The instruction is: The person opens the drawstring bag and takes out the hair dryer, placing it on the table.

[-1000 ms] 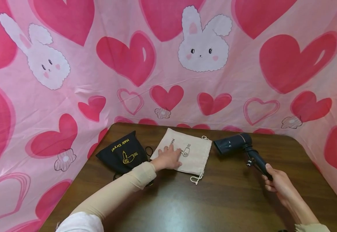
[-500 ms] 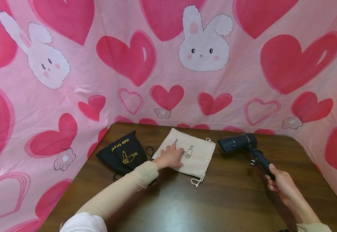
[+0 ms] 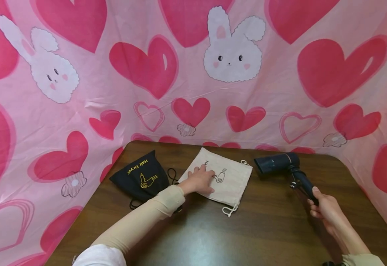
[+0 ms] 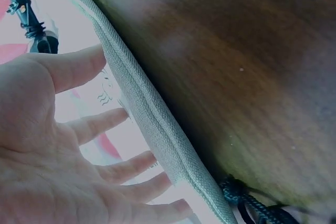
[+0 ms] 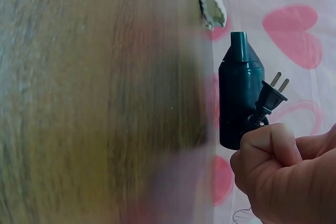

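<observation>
My right hand (image 3: 327, 210) grips the handle of a dark hair dryer (image 3: 277, 163) at the right side of the table, its nozzle facing left. The cord is wound at the handle, and a two-pin plug (image 5: 272, 94) shows in the right wrist view. My left hand (image 3: 198, 180) rests on a cream drawstring bag (image 3: 234, 176) with spread fingers, covering part of its printed lettering. In the left wrist view the fingertips touch the cloth close to the bag's edge (image 4: 152, 108). The bag lies flat, its white cords (image 3: 230, 210) toward the right.
A black drawstring bag (image 3: 143, 177) with yellow "Hair Dryer" print lies left of the cream bag, partly behind my left forearm. The brown wooden table (image 3: 213, 236) ends at a pink curtain (image 3: 193, 81) with hearts and rabbits.
The cream bag has slid a little to the right under my left hand. My right hand has shifted slightly right with the hair dryer. The black bag stays put.
</observation>
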A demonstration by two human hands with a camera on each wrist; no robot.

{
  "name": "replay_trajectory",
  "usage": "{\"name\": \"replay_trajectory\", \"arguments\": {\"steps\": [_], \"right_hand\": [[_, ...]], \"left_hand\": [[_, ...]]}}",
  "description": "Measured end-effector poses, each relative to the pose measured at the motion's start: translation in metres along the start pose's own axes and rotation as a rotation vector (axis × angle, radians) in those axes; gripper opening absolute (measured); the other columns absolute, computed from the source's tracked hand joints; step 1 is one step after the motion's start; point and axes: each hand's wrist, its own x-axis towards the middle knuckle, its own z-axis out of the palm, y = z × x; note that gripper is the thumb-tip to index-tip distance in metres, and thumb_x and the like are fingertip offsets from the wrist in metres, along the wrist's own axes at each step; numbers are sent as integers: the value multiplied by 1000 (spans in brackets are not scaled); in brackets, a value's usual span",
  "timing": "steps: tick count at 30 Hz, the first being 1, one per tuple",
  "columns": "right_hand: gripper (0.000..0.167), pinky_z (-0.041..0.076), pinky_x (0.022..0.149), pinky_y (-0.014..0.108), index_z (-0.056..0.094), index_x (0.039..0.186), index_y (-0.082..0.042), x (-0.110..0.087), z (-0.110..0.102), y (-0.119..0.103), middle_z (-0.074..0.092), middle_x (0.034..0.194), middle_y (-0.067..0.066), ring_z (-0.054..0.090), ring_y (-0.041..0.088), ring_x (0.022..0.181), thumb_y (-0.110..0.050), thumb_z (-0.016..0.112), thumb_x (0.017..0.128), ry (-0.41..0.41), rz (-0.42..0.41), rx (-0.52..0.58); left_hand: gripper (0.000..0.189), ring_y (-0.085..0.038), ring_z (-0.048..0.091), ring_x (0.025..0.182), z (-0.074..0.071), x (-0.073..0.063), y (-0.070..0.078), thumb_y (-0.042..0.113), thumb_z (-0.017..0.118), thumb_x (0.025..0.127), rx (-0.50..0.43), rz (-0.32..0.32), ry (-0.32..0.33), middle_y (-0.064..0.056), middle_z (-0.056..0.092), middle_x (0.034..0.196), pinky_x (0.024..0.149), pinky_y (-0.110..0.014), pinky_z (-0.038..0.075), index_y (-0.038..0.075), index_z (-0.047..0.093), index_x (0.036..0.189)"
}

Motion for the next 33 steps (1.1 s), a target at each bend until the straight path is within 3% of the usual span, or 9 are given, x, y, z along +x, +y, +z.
{"name": "replay_trajectory", "arguments": {"steps": [9,33], "right_hand": [[49,45,51,22,38,114,15,-1,-3,-1,53,75,1,47,4,53,-34,31,115,28,10,21],[50,49,51,22,47,102,11,2,-18,-3,56,72,-1,52,4,53,-35,32,115,86,42,43]], "left_hand": [[63,-35,48,124,3,4,3,45,85,86,5,41,10,-12,51,137,93,-55,45,25,64,143],[61,-35,46,130,11,4,21,49,81,89,33,127,22,-12,49,147,99,-57,40,29,63,144]]}}
